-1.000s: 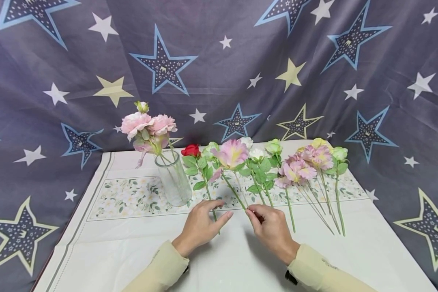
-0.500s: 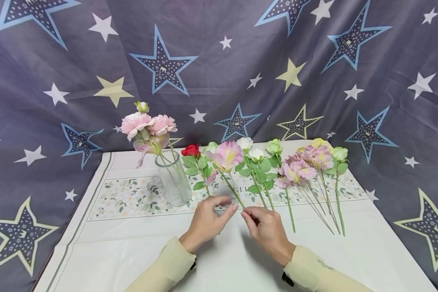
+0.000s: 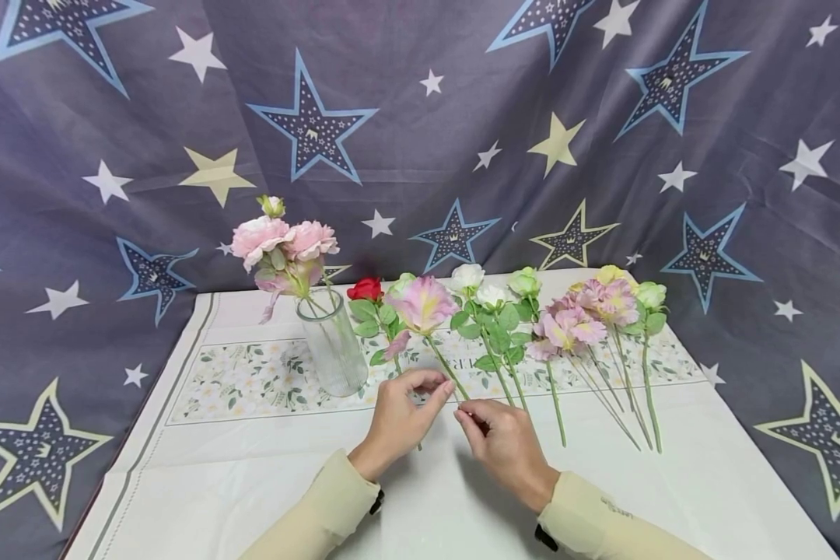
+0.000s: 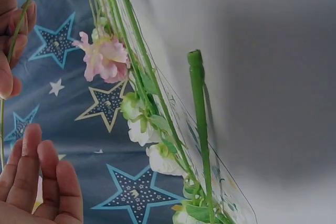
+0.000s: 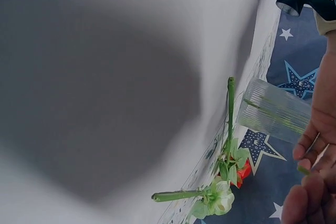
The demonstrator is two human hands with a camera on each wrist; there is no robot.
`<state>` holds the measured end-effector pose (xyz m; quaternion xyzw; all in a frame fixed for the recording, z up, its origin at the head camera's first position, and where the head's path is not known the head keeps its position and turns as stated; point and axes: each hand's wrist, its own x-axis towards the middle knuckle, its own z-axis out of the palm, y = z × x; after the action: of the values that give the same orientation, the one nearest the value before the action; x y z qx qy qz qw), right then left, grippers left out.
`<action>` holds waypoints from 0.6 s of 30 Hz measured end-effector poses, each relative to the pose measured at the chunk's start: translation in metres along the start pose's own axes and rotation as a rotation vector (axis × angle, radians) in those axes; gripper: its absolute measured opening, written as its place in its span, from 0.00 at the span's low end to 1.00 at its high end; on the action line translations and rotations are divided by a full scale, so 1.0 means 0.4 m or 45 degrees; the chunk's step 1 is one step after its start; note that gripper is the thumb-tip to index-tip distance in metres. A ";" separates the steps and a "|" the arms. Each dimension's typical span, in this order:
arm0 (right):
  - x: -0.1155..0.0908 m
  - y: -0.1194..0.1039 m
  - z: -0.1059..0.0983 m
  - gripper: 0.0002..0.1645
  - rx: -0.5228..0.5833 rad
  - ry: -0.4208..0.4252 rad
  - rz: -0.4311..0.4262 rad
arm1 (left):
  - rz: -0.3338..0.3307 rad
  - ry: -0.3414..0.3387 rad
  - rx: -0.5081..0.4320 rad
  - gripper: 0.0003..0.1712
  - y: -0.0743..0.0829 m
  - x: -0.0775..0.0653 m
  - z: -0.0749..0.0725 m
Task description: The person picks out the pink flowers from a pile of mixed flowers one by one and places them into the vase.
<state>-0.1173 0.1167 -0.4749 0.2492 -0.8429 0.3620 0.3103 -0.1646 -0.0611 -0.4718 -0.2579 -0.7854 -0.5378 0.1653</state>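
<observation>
My right hand [image 3: 507, 443] pinches the lower stem of a pink-and-yellow flower [image 3: 423, 303] between thumb and fingertips; the bloom leans up and away to the left. In the right wrist view the green stem end [image 5: 303, 170] pokes out between the fingers. Beside that stem is my left hand [image 3: 400, 416], its thumb and index tips right at it. In the left wrist view, the left fingers [image 4: 48, 182] are fairly straight and the stem [image 4: 2, 129] runs down behind them. A ribbed glass vase [image 3: 343, 362] stands to the left, holding pink flowers [image 3: 311, 239].
A red rose [image 3: 365, 289] lies just beyond my left hand. White roses [image 3: 467, 277], a green rose [image 3: 525, 281] and pink ruffled flowers [image 3: 567, 327] lie in a row to the right. They rest on a white tablecloth [image 3: 700, 467] before a star-patterned curtain [image 3: 406, 47].
The pink-and-yellow flower has moved left with my right hand, uncovering a white rose. My left hand has shifted slightly right, its thumb coming up to the stem.
</observation>
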 end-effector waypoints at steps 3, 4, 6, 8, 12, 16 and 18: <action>0.000 -0.002 0.002 0.09 -0.012 -0.003 -0.009 | -0.001 0.019 -0.016 0.05 0.000 0.001 0.001; -0.001 -0.002 0.003 0.09 -0.015 -0.004 -0.010 | -0.006 0.023 -0.019 0.05 0.001 0.001 0.000; -0.002 -0.003 0.005 0.09 -0.017 -0.007 -0.009 | -0.016 0.027 -0.020 0.04 0.003 0.002 0.000; -0.003 -0.004 0.006 0.09 -0.022 -0.008 -0.008 | -0.025 0.028 -0.021 0.04 0.005 0.003 -0.001; -0.004 -0.005 0.009 0.09 -0.029 -0.017 -0.005 | -0.077 0.024 -0.033 0.04 0.012 0.003 -0.004; -0.005 -0.007 0.009 0.07 -0.025 -0.040 0.005 | -0.134 0.016 -0.049 0.05 0.017 0.003 -0.007; -0.005 -0.007 0.009 0.05 -0.026 -0.054 0.010 | -0.150 0.017 -0.052 0.05 0.019 0.003 -0.009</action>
<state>-0.1154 0.1125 -0.4768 0.2501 -0.8540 0.3492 0.2936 -0.1610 -0.0619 -0.4641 -0.2109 -0.7869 -0.5643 0.1334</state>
